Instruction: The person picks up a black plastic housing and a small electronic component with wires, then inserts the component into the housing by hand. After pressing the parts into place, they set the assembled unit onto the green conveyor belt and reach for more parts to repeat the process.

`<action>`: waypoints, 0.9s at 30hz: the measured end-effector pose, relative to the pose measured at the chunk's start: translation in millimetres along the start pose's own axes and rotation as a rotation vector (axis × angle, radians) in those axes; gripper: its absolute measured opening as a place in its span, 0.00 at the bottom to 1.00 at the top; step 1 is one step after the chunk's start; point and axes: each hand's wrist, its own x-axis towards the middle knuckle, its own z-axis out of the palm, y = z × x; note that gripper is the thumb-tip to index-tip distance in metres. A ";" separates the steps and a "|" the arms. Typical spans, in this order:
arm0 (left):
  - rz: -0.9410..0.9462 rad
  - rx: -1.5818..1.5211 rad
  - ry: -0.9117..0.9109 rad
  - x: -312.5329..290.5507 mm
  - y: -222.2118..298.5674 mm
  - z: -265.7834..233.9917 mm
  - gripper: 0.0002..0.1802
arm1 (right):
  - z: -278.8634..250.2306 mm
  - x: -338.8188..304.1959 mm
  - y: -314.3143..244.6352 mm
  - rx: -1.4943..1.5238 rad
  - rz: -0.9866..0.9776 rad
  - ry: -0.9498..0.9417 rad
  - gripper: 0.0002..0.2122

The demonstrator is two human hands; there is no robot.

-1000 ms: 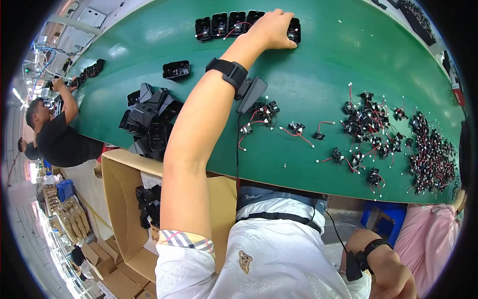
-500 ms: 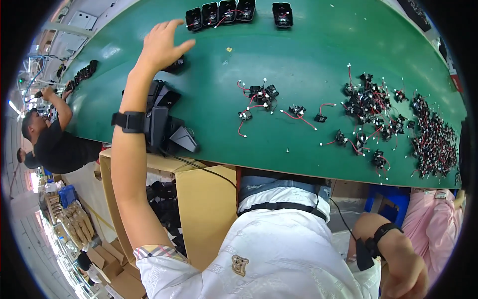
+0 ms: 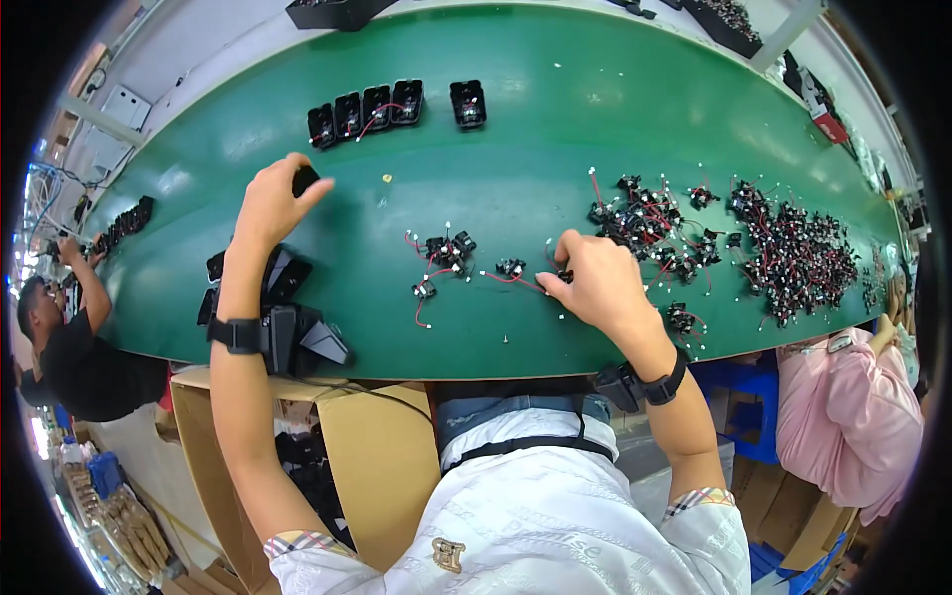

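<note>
My left hand (image 3: pixel 274 200) is curled around a small black plastic housing (image 3: pixel 305 180) above the green table, at left. Most of that housing is hidden by the fingers. My right hand (image 3: pixel 601 283) is down at the table, thumb and fingertips pinched at a small black part with wires (image 3: pixel 563 274), mostly covered by the hand. Just left of it lies a similar black part with red wires (image 3: pixel 511 268), and beyond that a small cluster of them (image 3: pixel 448 253). Below my left hand several black plastic housings (image 3: pixel 288 273) are piled.
Several black trays with wired parts (image 3: pixel 377 107) stand in a row at the far side, with one tray apart (image 3: pixel 467 105). Large heaps of wired parts (image 3: pixel 798 258) spread at right. An open cardboard box (image 3: pixel 382 476) stands below the front edge. Other people sit left and right.
My right hand has come up from beside my lap to the wired parts on the table. My left hand has closed from spread fingers onto a black housing. The view has shifted.
</note>
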 end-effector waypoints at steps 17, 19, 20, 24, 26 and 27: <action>0.091 -1.103 -0.424 -11.7 290.0 27.3 0.07 | -29.7 -70.1 1.0 1.538 -0.090 0.511 0.10; 0.323 -1.217 -0.137 -15.7 311.5 38.1 0.09 | -30.1 -70.5 0.0 1.628 0.086 0.571 0.11; 0.445 -1.149 -0.031 -21.3 313.8 37.3 0.12 | -24.5 -69.5 7.4 1.541 0.034 0.556 0.11; 0.466 -1.047 0.286 -79.8 304.6 66.0 0.13 | -35.0 -78.7 1.5 1.466 0.058 0.370 0.04; 0.260 -0.969 0.562 -122.0 324.4 73.7 0.14 | -24.6 -93.4 -28.7 1.561 0.090 0.428 0.03; 0.186 -1.027 0.534 -132.7 327.4 63.3 0.12 | -20.0 -100.5 -38.6 1.566 0.137 0.503 0.02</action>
